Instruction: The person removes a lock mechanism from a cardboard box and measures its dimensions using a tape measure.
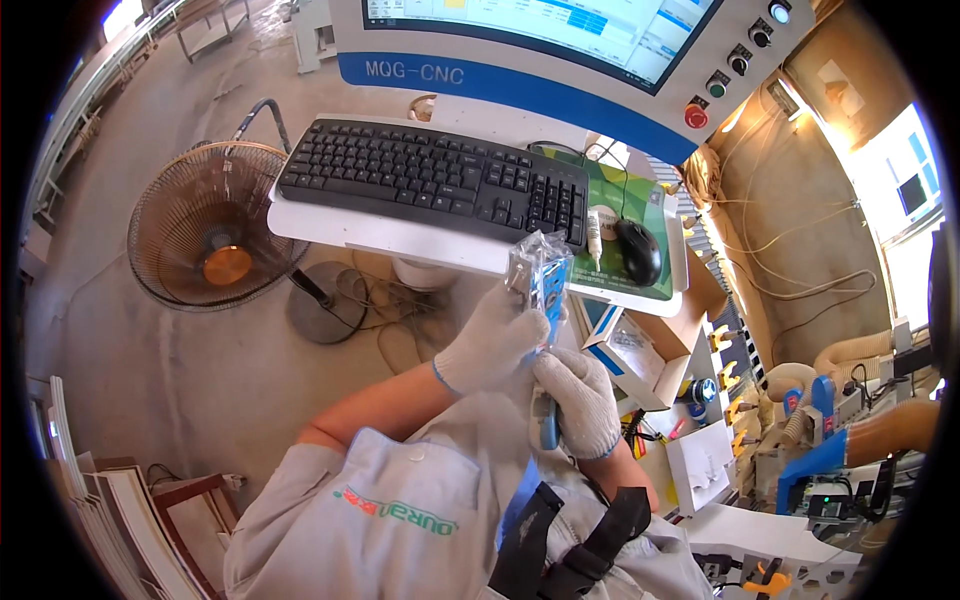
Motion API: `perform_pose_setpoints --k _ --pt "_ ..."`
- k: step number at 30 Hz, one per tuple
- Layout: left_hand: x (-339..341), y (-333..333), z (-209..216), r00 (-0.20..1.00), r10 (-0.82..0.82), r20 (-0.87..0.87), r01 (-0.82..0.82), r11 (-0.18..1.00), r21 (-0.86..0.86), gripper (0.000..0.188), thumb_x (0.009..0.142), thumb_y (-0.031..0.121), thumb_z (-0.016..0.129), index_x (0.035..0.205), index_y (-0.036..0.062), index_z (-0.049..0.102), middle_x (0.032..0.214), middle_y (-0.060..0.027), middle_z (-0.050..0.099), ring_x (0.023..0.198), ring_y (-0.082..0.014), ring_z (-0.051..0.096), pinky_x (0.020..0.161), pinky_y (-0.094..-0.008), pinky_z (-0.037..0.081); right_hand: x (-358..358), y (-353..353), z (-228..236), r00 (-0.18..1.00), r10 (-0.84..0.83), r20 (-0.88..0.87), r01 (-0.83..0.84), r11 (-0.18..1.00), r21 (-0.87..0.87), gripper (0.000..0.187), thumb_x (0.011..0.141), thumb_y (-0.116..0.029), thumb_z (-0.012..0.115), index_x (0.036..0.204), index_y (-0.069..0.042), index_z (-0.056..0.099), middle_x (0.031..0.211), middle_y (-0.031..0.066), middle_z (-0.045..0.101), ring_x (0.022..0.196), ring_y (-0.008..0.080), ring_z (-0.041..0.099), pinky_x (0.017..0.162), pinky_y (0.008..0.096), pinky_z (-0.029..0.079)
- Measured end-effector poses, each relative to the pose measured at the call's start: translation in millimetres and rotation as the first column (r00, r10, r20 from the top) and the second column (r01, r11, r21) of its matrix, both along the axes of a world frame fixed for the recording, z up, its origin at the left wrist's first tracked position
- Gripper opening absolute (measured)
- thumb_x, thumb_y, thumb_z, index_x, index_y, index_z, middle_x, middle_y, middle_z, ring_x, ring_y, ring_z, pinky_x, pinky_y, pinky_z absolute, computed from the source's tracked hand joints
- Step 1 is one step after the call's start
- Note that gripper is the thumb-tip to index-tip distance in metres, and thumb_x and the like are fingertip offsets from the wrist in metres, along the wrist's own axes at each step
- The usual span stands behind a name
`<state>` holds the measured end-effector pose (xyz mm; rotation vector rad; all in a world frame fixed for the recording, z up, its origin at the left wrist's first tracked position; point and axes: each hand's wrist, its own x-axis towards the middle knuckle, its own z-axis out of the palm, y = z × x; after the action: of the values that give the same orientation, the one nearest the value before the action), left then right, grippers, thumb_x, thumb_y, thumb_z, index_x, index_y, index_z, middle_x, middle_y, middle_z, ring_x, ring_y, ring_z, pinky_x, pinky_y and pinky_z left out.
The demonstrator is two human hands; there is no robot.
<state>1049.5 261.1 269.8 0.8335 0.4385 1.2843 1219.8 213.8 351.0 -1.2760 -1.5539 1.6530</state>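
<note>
Both my hands wear white knit gloves and meet in front of my chest, just below the keyboard shelf. My left hand (490, 345) is closed round a clear plastic packet (540, 275) with something blue inside, its crinkled top pointing up. What the blue content is, I cannot make out. My right hand (582, 398) is closed, with thumb and fingers pinched at the packet's lower end. A blue and grey rounded thing (547, 425) shows under the right palm; whether that hand holds it I cannot tell.
Ahead, a shelf (400, 236) carries a black keyboard (430, 180), a mouse (637, 252) and a small white tube (595, 238) below a machine screen (560, 25). A caged fan (215, 225) stands left. An open carton (655, 350) and a workbench are at right.
</note>
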Motion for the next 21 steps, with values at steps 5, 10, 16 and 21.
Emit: perform_pose_setpoints --k 5,10,16,21 --pt "-4 -2 21 0.999 0.002 -0.036 -0.007 0.991 -0.136 0.068 0.093 0.036 0.079 0.144 -0.0021 0.053 0.119 -0.0108 0.069 0.107 -0.0194 0.069 0.095 -0.0358 0.058 -6 -4 -2 0.997 -0.037 0.068 0.038 0.999 -0.018 0.034 0.108 -0.022 0.054 0.095 0.002 0.073 0.082 0.0062 0.072 0.069 0.0124 0.066 0.066 0.0289 0.053" --pt "-3 -3 38 1.0 -0.013 0.016 0.015 0.987 -0.158 0.073 0.09 0.04 0.082 0.145 -0.0004 0.054 0.12 -0.012 0.071 0.107 -0.0212 0.07 0.095 -0.0366 0.059 -8 -5 1 0.994 -0.083 0.072 0.094 0.984 -0.153 0.027 0.104 -0.02 0.058 0.097 0.001 0.073 0.085 0.0076 0.072 0.07 0.0146 0.067 0.067 0.0308 0.053" --pt "-12 9 39 0.987 0.092 0.131 -0.08 0.992 -0.093 0.09 0.089 0.068 0.078 0.147 0.0041 0.052 0.115 -0.0112 0.071 0.105 -0.025 0.072 0.092 -0.0401 0.061 8 -14 -8 0.986 0.027 0.163 -0.08 0.942 0.327 0.018 0.08 -0.008 0.072 0.097 -0.007 0.069 0.08 0.008 0.066 0.068 0.0269 0.07 0.062 0.0385 0.055" --pt "-13 19 17 0.977 0.213 -0.009 -0.213 0.977 -0.032 0.074 0.083 0.061 0.087 0.125 0.0057 0.061 0.104 -0.0083 0.068 0.092 -0.0216 0.069 0.079 -0.0366 0.059 -3 -21 14 0.989 -0.022 0.149 -0.021 0.96 0.28 0.024 0.1 -0.022 0.06 0.094 -0.002 0.073 0.079 0.0048 0.07 0.066 0.0146 0.065 0.061 0.0301 0.052"
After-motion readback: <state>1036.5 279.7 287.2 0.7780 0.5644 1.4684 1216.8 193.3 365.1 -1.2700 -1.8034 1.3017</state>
